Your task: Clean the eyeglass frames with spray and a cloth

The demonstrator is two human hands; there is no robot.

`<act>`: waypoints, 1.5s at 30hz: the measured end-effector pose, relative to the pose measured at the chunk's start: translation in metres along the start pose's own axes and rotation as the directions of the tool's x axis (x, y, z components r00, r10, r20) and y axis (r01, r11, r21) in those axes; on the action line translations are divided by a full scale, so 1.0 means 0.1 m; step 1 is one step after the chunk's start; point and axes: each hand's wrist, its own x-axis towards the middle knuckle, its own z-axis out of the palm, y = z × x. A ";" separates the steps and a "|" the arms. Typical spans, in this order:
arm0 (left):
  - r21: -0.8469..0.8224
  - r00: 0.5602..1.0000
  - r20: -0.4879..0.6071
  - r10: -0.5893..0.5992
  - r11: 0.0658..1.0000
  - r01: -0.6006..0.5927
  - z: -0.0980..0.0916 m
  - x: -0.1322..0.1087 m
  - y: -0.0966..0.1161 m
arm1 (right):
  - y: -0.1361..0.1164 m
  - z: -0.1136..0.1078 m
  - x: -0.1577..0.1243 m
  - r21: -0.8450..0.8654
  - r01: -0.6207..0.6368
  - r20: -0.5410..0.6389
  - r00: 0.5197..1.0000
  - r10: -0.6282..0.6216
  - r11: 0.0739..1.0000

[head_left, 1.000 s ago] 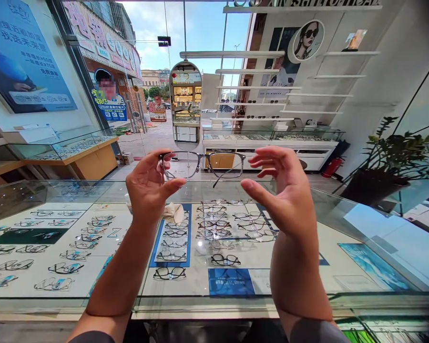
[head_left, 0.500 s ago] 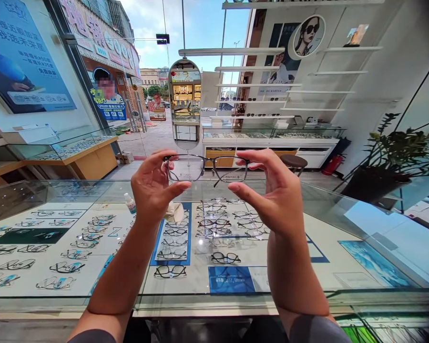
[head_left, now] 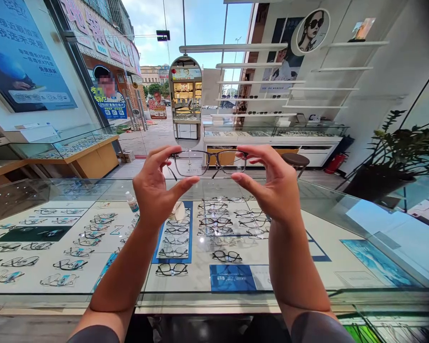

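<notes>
A pair of thin dark-framed eyeglasses (head_left: 213, 154) is held up in front of me, above the glass counter. My left hand (head_left: 156, 188) grips its left end, fingertips at the upper corner of the rim and thumb stretched out below the lens. At the other end, my right hand (head_left: 273, 183) has its fingers on the top of the right rim, with the thumb near the lower edge. The temples extend behind the lenses and show in part. Below my hands, rows of eyeglasses (head_left: 214, 222) lie inside the display counter (head_left: 196, 281).
A small white bottle (head_left: 132, 202) and a pale cloth-like item (head_left: 178, 211) are beyond my left forearm. Farther off are an oval mirror (head_left: 186, 102), a round stool (head_left: 295, 161), a red fire extinguisher (head_left: 335, 163) and a potted plant (head_left: 382, 176). Another display case (head_left: 75, 152) stands at left.
The eyeglasses have risen slightly and shifted a little; the left temple now shows below the rim. My left hand has moved slightly right. The view has shifted slightly.
</notes>
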 end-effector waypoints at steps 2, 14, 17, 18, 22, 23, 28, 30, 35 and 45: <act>0.044 1.000 0.011 -0.006 0.999 0.005 -0.02 0.02 0.00 | -0.03 0.00 0.00 -0.047 0.031 -0.028 0.999 -0.032 0.998; 0.174 0.998 -0.032 -0.056 0.983 0.061 0.03 -0.01 -0.01 | -0.07 0.03 -0.02 -0.283 0.153 -0.130 0.972 -0.196 0.947; 0.188 0.997 -0.075 -0.037 0.981 0.051 0.07 -0.03 -0.02 | -0.04 0.06 -0.02 -0.320 0.221 -0.121 0.955 -0.271 0.921; 0.199 0.995 -0.092 -0.023 0.979 0.041 0.08 -0.04 -0.02 | -0.04 0.07 -0.02 -0.336 0.243 -0.118 0.948 -0.296 0.910; 0.234 0.991 -0.136 0.014 0.972 0.018 0.10 -0.05 -0.02 | -0.01 0.13 -0.03 -0.402 0.295 -0.116 0.923 -0.367 0.867; 0.231 0.991 -0.137 0.006 0.973 0.026 0.10 -0.06 -0.02 | -0.01 0.14 -0.04 -0.415 0.302 -0.117 0.918 -0.379 0.858; 0.201 0.989 -0.143 -0.039 0.977 0.067 0.11 -0.07 -0.03 | -0.02 0.20 -0.07 -0.462 0.299 -0.106 0.916 -0.387 0.835; 0.200 0.988 -0.147 -0.049 0.977 0.078 0.11 -0.08 -0.03 | -0.04 0.22 -0.08 -0.463 0.310 -0.108 0.910 -0.400 0.830; 0.230 0.986 -0.155 -0.057 0.969 0.092 0.14 -0.09 -0.08 | -0.05 0.28 -0.08 -0.352 0.254 -0.168 0.930 -0.328 0.901; 0.321 0.964 -0.251 0.088 0.947 -0.002 0.18 -0.14 -0.09 | 0.08 0.37 -0.06 0.132 -0.114 -0.314 0.937 0.151 0.985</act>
